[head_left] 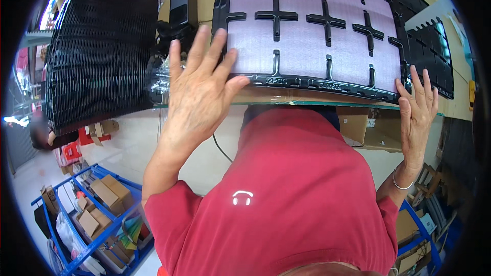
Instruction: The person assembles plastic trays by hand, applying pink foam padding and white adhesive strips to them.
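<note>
A black plastic tray [307, 83] with cross-shaped dividers lies before me at the table's near edge, and a pale lilac sheet [302, 51] shows between the dividers. My left hand [202, 82] rests at the tray's left near corner, fingers spread and thumb along the rim. At the right near corner, my right hand [418, 97] has its fingers stretched out and its thumb close to the tray's edge. Neither hand grips anything that I can see. A tall stack of black trays [102, 51] stands left of my left hand.
Behind my left hand sits a black box-shaped device [183, 6] with dark cables. More black trays [432, 46] lie on the right. Cardboard boxes [381, 128] are under the table. A blue-framed rack [97, 230] holding cartons stands at the lower left.
</note>
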Demonstrator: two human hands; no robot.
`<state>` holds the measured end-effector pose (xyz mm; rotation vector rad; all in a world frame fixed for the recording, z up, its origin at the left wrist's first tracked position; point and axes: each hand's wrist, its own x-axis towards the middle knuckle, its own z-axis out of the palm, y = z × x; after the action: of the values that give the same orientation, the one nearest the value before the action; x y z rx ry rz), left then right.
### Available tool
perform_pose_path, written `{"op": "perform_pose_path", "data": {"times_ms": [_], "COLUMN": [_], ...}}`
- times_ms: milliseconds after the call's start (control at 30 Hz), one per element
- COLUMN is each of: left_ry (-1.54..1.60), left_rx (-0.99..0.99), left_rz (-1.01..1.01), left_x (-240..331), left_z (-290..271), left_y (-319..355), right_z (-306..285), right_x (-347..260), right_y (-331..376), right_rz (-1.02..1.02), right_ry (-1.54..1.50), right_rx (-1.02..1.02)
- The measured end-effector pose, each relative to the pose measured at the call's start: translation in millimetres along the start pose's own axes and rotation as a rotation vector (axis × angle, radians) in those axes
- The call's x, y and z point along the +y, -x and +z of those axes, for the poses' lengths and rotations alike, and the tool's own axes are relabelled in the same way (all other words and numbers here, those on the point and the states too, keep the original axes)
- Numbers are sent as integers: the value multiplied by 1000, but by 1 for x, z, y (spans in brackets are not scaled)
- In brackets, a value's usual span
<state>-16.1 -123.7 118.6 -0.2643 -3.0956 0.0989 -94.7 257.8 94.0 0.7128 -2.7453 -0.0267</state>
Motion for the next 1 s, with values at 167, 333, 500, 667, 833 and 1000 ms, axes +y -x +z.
{"op": "perform_pose_path", "data": {"times_ms": [167,333,500,667,833,1000], "left_ry": [45,3,-73,38,38,-5], "left_rx": [57,66,73,-20,10,-8], "left_rz": [52,3,-46,-18,-3,-37], "left_x": [6,3,6,17,7,0], "left_z": [7,18,18,22,9,-1], "left_y": [-13,-14,-7,-3,1,8], "right_z": [-4,-5,-3,8,14,11], "right_x": [-9,-9,-3,8,3,5], "right_y": [-7,-3,1,4,4,-1], "right_rz": [-17,15,23,254,264,159], "right_ry": [40,42,-93,-376,-301,-100], "right_rx": [-5,-19,-15,82,25,9]}}
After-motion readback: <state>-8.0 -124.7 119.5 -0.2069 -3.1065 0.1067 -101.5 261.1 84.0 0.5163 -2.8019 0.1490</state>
